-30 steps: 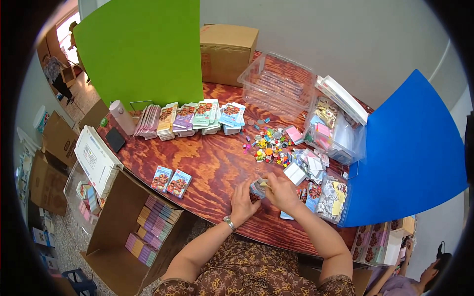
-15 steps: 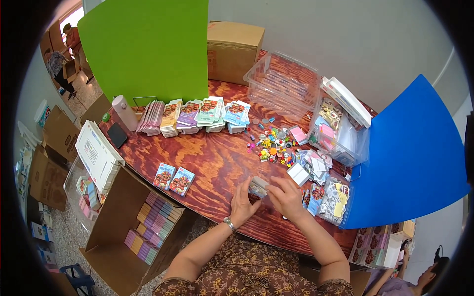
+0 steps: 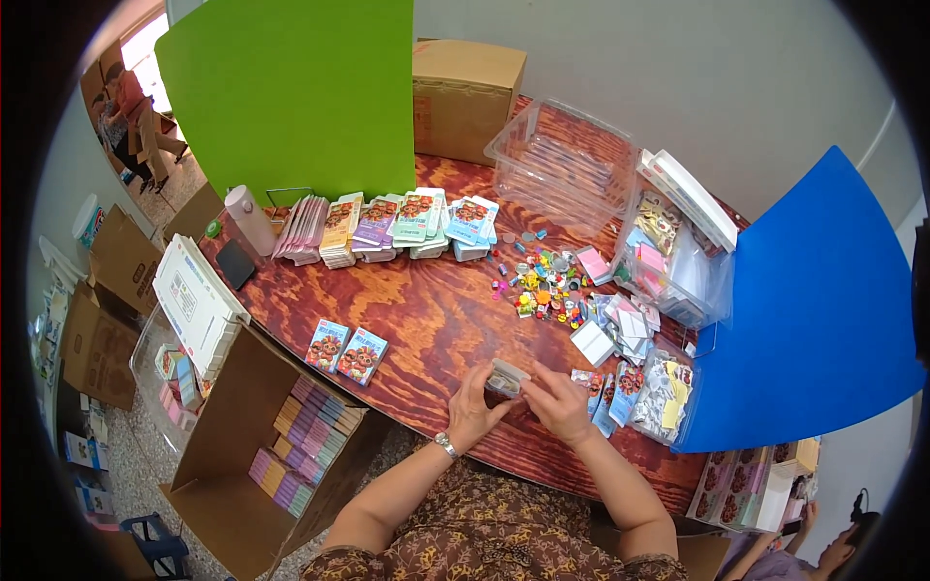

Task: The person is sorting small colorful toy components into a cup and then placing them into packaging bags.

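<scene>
Near the table's front edge, my left hand [image 3: 472, 409] grips a small printed carton [image 3: 505, 382], its open end turned up and something pale showing inside. My right hand [image 3: 559, 401] has its thumb and fingers closed at the carton's right upper edge; what they pinch there is hidden. To the left lie two blue printed cartons [image 3: 346, 351] side by side. Right of my hands are several flat blue printed cartons [image 3: 612, 392]. Beyond them spread colourful small toy pieces [image 3: 552, 284] and pale square cards [image 3: 593, 343].
Stacks of flat cartons [image 3: 412, 218] line the back below a green board [image 3: 291, 97]. A clear bin [image 3: 562, 165] and a filled tub [image 3: 668, 261] stand back right, before a blue board [image 3: 804, 320]. An open cardboard box [image 3: 218, 436] of coloured packs stands left. Other people are farther off.
The held carton has tipped so its open end faces up more, and my right hand has drawn in along its edge. The whole view has shifted slightly.
</scene>
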`<state>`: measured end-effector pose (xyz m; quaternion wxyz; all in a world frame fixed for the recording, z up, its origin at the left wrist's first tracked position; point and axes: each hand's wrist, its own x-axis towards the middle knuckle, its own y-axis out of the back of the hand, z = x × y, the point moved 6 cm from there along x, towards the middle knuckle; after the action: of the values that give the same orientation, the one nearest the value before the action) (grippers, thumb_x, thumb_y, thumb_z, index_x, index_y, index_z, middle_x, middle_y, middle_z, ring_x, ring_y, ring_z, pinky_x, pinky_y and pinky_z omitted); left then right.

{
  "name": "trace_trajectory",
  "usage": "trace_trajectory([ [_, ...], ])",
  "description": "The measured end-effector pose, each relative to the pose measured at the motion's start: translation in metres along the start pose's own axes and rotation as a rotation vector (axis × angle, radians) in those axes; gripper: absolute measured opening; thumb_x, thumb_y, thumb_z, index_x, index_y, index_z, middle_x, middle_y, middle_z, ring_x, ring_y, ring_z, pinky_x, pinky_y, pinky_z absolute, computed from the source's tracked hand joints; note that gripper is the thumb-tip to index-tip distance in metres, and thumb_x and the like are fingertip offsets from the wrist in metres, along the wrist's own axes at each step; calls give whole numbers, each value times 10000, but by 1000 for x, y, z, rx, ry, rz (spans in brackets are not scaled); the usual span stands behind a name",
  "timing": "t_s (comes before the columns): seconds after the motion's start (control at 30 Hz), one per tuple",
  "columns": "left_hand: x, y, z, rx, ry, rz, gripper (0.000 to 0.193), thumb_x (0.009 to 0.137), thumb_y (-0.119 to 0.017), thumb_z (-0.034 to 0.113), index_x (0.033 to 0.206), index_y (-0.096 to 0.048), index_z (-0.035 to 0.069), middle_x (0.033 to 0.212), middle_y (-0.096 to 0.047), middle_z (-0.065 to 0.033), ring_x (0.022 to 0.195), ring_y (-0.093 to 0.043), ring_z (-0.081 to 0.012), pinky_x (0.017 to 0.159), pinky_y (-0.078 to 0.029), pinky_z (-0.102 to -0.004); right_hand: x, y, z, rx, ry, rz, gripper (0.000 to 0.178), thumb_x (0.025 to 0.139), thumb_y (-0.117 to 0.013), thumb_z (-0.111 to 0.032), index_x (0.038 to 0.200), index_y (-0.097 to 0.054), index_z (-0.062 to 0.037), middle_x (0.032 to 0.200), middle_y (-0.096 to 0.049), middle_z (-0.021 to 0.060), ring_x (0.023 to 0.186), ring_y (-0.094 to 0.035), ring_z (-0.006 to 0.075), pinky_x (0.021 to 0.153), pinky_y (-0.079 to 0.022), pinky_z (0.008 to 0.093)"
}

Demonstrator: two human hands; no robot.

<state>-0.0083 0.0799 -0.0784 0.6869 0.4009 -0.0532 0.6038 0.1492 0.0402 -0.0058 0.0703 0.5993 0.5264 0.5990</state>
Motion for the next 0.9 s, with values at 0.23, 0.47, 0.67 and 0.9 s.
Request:
trace_trajectory([
  [0.23,-4,5,-3,-2,-49,-23,864,731,-870,163,1412,-345,73,1301,-568,-223,1132,-627,-385,895,-555,-436,-1,-8,-2,-32,-25,-65,375,770,-773,-120,1138,-702,-112,1140,-658,118,873,-680,276,728,-566,374],
  [0.47,12,19,-12,-46,-104,-119,513,802,-795,81,1250,-549,40,1277,-604,-213,1139,-627,-385,919,-545,-430,7,-23,13,223,-187,-266,282,855,-720,-97,1135,-683,-94,1032,-671,112,867,-675,286,728,-564,371],
  [0.67,16,27,-10,-148,-167,-94,382,861,-714,22,1222,-587,24,1269,-607,-204,1094,-651,-369,868,-569,-402,22,-23,17,366,-422,-159,229,875,-672,-46,1101,-678,-82,951,-643,113,863,-656,319,730,-545,406],
  [0.9,21,34,-7,-224,-61,-64,281,851,-717,-9,1123,-654,20,1153,-675,-178,1011,-693,-320,820,-569,-351,26,-21,5,201,-103,-280,240,858,-685,-48,1097,-684,-73,1049,-651,110,950,-654,319,803,-546,391],
])
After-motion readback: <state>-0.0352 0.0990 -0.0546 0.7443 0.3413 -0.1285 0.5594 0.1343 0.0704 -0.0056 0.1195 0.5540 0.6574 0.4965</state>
